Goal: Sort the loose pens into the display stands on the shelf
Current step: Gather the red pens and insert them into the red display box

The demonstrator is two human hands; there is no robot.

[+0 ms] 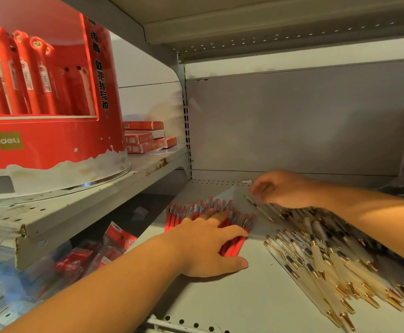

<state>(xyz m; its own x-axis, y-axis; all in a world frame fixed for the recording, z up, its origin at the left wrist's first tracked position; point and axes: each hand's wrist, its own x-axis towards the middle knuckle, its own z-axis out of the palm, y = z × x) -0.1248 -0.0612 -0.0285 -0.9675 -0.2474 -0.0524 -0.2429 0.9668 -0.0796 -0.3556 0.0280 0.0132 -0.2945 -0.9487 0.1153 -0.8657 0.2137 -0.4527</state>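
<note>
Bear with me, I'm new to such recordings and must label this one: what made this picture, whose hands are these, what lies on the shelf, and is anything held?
No machine here: a person works with two bare hands, and the picture comes from a camera worn on their head, looking forward and down. On the grey shelf lie a row of red pens and, to the right, a heap of cream pens with gold tips. The left hand rests flat on the red pens, fingers straight. The right hand is curled above a thin dark pen; blur hides whether it pinches it. Upper left stands a red display stand, partly filled.
</note>
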